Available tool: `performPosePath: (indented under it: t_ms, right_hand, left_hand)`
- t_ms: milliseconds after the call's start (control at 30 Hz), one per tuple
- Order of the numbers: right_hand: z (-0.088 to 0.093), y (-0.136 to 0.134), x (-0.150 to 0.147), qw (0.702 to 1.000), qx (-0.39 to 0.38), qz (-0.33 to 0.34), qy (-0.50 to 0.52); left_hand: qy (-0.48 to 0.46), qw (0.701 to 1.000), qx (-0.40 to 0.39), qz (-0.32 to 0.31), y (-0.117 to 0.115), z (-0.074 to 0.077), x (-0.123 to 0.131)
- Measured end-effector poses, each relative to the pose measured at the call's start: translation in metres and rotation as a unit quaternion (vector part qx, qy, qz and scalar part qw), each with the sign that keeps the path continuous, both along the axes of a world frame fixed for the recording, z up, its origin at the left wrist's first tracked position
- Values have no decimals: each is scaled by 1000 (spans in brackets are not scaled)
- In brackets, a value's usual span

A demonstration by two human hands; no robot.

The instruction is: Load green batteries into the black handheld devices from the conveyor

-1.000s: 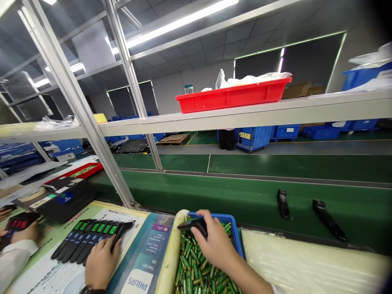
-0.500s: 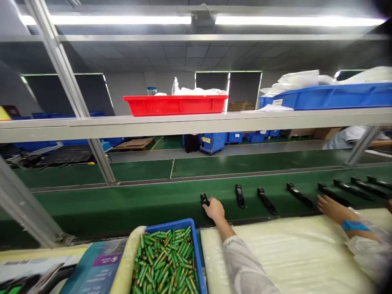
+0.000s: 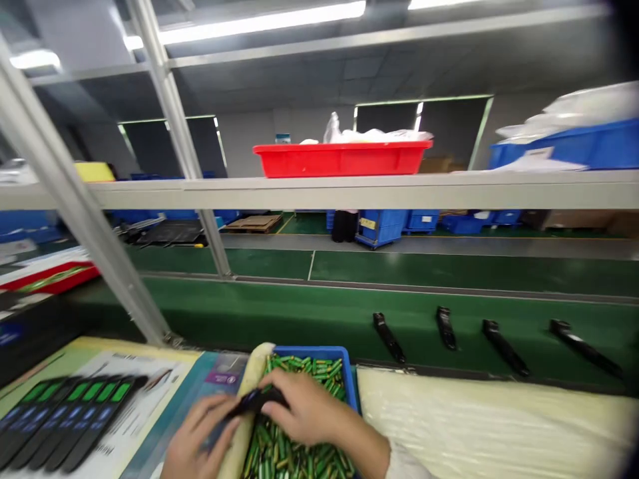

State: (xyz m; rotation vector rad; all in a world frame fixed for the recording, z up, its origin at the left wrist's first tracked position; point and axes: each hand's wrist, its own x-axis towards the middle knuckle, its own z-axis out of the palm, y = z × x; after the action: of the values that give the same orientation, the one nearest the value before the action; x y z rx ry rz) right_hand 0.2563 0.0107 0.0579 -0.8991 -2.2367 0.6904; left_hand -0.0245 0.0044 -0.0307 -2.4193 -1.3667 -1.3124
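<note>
Head view: the person's two hands meet low in the middle of the frame around a slim black handset (image 3: 254,401), held over the near left corner of a blue bin (image 3: 319,350) filled with green batteries (image 3: 304,370). The right hand (image 3: 307,416) has its fingers curled shut over the far end of the handset. The left hand (image 3: 194,442), blurred, pinches the near end with closed fingers. To the left, a row of black handsets with green screens (image 3: 64,419) lies side by side on a printed sheet (image 3: 150,362) on the surface. To the right of the bin lies a pale foam pad (image 3: 474,426). Beyond it, four more black handsets (image 3: 446,327) lie spaced apart on a green conveyor belt (image 3: 299,313). A red tray (image 3: 344,158) sits on the shelf above.
</note>
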Motion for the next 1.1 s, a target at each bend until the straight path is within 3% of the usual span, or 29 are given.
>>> performPosePath:
  t_ms: [100,200,333,400,467,567,667,767,900,967,1000,1033,1100]
  right_hand:
    - [8,-4,13,988,116,-86,56]
    - [1,-1,17,969,184,-127,103]
    - [-12,6,5,993,73,-78,-44]
    - [-7,13,9,991,20,-131,-18]
    - [2,24,28,971,2,-230,61]
    - [7,53,79,910,27,-392,131]
    - [-12,86,136,850,-18,-526,14]
    - [-45,110,174,813,-102,-561,-120]
    - [-70,120,183,793,-146,-570,-159]
    - [-64,115,170,798,-134,-564,-163]
    - [-58,109,157,816,-114,-544,-155]
    - [-50,99,142,847,-90,-505,-138]
    - [-30,69,100,926,-44,-366,-81]
  left_hand:
    - [-18,989,2,145,9,9,-29]
    - [12,952,4,307,19,10,-72]
    - [95,876,-61,470,25,-5,-112]
    - [119,852,-110,497,26,-14,-121]
    - [131,843,-143,502,27,-20,-127]
    - [128,845,-160,494,27,-22,-134]
    - [109,843,-168,500,27,-21,-141]
    - [85,839,-170,509,28,-21,-151]
    - [75,864,-152,474,29,-21,-164]
    - [83,881,-147,443,25,-21,-162]
    - [83,897,-134,414,21,-20,-157]
    - [79,918,-110,373,14,-18,-147]
    - [68,963,-42,259,-4,-12,-116]
